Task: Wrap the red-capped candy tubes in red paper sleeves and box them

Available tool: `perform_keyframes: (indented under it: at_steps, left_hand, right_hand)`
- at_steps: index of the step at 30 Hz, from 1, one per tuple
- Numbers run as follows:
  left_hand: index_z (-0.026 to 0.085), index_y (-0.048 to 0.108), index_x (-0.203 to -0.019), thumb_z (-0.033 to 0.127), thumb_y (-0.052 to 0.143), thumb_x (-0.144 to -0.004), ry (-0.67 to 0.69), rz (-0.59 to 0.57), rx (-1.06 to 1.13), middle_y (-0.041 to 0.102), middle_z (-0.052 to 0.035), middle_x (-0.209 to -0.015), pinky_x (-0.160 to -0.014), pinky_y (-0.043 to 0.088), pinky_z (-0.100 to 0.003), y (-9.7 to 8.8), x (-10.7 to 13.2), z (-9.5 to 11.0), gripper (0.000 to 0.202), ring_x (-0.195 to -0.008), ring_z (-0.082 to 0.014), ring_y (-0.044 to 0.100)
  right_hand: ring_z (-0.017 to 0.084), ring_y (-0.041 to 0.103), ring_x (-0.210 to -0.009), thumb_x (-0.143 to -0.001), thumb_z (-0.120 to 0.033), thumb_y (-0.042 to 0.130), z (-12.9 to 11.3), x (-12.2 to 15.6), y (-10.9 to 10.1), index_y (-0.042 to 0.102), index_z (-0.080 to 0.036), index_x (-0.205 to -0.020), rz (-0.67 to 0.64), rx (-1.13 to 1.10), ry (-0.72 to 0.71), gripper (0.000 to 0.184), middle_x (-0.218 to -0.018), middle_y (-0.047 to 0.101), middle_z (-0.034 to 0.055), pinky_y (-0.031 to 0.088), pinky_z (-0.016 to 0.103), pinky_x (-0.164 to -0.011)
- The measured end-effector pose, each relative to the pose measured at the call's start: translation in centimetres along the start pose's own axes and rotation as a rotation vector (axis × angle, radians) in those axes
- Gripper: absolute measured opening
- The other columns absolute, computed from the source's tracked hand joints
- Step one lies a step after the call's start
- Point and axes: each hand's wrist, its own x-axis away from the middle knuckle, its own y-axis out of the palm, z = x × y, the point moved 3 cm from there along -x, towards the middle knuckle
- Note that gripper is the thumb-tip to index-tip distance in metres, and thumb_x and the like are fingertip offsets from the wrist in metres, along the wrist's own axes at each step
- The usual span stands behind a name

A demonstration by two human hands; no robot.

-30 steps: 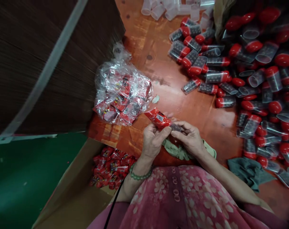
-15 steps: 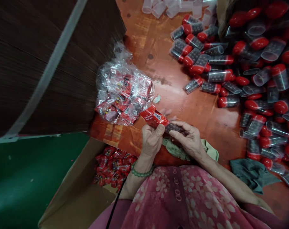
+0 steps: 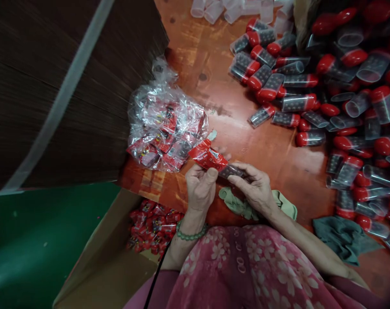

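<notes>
A shiny red packet (image 3: pixel 211 157) is held in my left hand (image 3: pixel 200 189), with the thumb pressed on its lower edge. A clear tube with dark dots (image 3: pixel 231 171) adjoins the packet, and my right hand (image 3: pixel 254 185) pinches its other end. Whether the packet sits partly inside the tube I cannot tell. Left of the packet lies a clear plastic bag (image 3: pixel 185 107) full of similar red packets. Under my right wrist is a crumpled pale green cloth (image 3: pixel 236 201).
Many red-capped dotted tubes (image 3: pixel 298 103) are heaped at the right. Frosted cups (image 3: pixel 214 10) lie at the back. A cardboard box (image 3: pixel 98 262) at lower left holds red packets (image 3: pixel 154 223). A dark stack (image 3: pixel 53 86) stands left; a dark green cloth (image 3: pixel 339 236) lies right.
My left hand has shifted slightly left, and its thumb has moved a little along the packet. My right hand stays nearly in place on the tube.
</notes>
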Motion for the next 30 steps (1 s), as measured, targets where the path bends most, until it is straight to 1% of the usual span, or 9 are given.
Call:
perform_keyframes:
  at_steps: [3,6,9,11,13,16,20,25,30]
  left_hand:
    - [0.018,0.076,-0.088,0.043,0.085,-0.067,-0.067,-0.010,0.018,0.079,-0.0096,-0.090,-0.095,0.057,-0.045,-0.2,-0.1,0.3,0.033,-0.095,-0.0273,0.075]
    - [0.019,0.076,-0.086,0.042,0.088,-0.063,-0.124,0.008,0.006,0.079,-0.0071,-0.082,-0.097,0.057,-0.048,-0.2,-0.4,0.1,0.034,-0.096,-0.0282,0.075]
    - [0.020,0.073,-0.083,0.041,0.091,-0.057,-0.091,0.065,-0.003,0.078,-0.0029,-0.077,-0.098,0.056,-0.048,0.0,-0.6,-0.2,0.038,-0.091,-0.0264,0.076]
    - [0.022,0.072,-0.086,0.039,0.092,-0.055,-0.052,0.097,-0.005,0.078,-0.0005,-0.081,-0.099,0.056,-0.046,0.1,-0.6,-0.4,0.041,-0.088,-0.0240,0.076]
    - [0.021,0.071,-0.088,0.041,0.092,-0.056,-0.038,0.091,-0.025,0.078,-0.0015,-0.085,-0.099,0.056,-0.045,0.2,-0.6,-0.4,0.043,-0.091,-0.0242,0.076]
    - [0.019,0.073,-0.088,0.046,0.088,-0.061,-0.104,0.034,-0.037,0.079,-0.0077,-0.089,-0.099,0.055,-0.047,0.2,-0.7,-0.5,0.040,-0.102,-0.0289,0.073]
    - [0.018,0.076,-0.084,0.044,0.090,-0.058,-0.175,-0.006,0.016,0.079,-0.0103,-0.094,-0.099,0.055,-0.048,0.3,-1.0,-0.5,0.039,-0.105,-0.0316,0.072]
    - [0.018,0.078,-0.078,0.037,0.090,-0.056,-0.165,0.020,0.007,0.079,-0.0072,-0.083,-0.091,0.059,-0.044,0.9,-1.0,-0.5,0.031,-0.087,-0.0266,0.076]
    - [0.019,0.076,-0.074,0.030,0.089,-0.057,-0.128,0.081,0.013,0.076,-0.0019,-0.076,-0.079,0.060,-0.031,1.1,-1.2,-0.7,0.024,-0.075,-0.0172,0.073]
  right_hand:
    - [0.015,0.068,-0.079,-0.078,-0.040,0.075,-0.1,0.0,0.1,0.073,-0.021,-0.099,-0.001,-0.007,0.030,0.029,-0.090,0.075,0.0015,0.057,0.027,-0.075]
    - [0.015,0.068,-0.081,-0.077,-0.038,0.075,-0.3,0.0,0.1,0.073,-0.022,-0.098,0.015,0.015,0.028,0.026,-0.090,0.075,0.0015,0.057,0.028,-0.078]
    - [0.017,0.069,-0.083,-0.076,-0.041,0.076,-0.3,-0.1,0.2,0.073,-0.023,-0.097,0.047,0.004,0.034,0.027,-0.094,0.076,0.0024,0.057,0.031,-0.082]
    - [0.017,0.069,-0.082,-0.075,-0.043,0.076,-0.2,-0.3,0.1,0.072,-0.022,-0.096,0.061,-0.028,0.052,0.030,-0.094,0.076,0.0025,0.058,0.032,-0.082]
    - [0.016,0.068,-0.077,-0.075,-0.045,0.076,0.1,-0.4,0.1,0.071,-0.022,-0.096,0.044,-0.057,0.082,0.032,-0.090,0.076,0.0020,0.058,0.031,-0.079]
    - [0.014,0.067,-0.072,-0.075,-0.044,0.076,0.3,-0.6,0.2,0.070,-0.021,-0.097,0.002,-0.049,0.104,0.032,-0.086,0.075,0.0011,0.058,0.029,-0.073]
    - [0.014,0.068,-0.077,-0.078,-0.036,0.074,0.4,-0.7,0.3,0.071,-0.021,-0.097,0.062,0.002,0.021,0.025,-0.090,0.075,0.0007,0.057,0.026,-0.074]
    - [0.016,0.070,-0.084,-0.081,-0.034,0.072,0.6,-0.6,0.3,0.072,-0.022,-0.100,0.086,0.041,-0.035,0.022,-0.095,0.077,0.0014,0.058,0.029,-0.081]
    - [0.018,0.072,-0.089,-0.084,-0.032,0.070,0.9,-0.5,0.3,0.073,-0.023,-0.100,0.101,0.162,-0.119,0.019,-0.100,0.078,0.0029,0.056,0.031,-0.087]
